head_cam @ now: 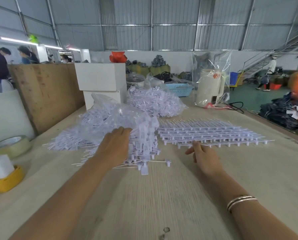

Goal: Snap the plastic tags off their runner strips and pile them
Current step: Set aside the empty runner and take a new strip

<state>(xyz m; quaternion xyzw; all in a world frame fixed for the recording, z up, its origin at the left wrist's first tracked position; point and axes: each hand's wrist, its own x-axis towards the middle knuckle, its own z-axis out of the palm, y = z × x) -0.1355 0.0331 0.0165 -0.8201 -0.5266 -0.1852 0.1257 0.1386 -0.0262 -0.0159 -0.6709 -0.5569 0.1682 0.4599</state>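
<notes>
- Left hand (116, 146) presses open-fingered on the loose tag pile (110, 135).
- Right hand (202, 155), fingers relaxed, touches the unsnapped runner strips (214, 134).
- Judgement: roughly midway; many strips remain.

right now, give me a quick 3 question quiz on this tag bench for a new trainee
1. True or false: the left hand rests on the pile of loose tags.
2. Which hand reaches to the stacked runner strips?
A. left
B. right
3. Fill in: the tape roll lies by the table's ____ edge.

Key: 1 true; 2 B, the right hand; 3 left.
</notes>
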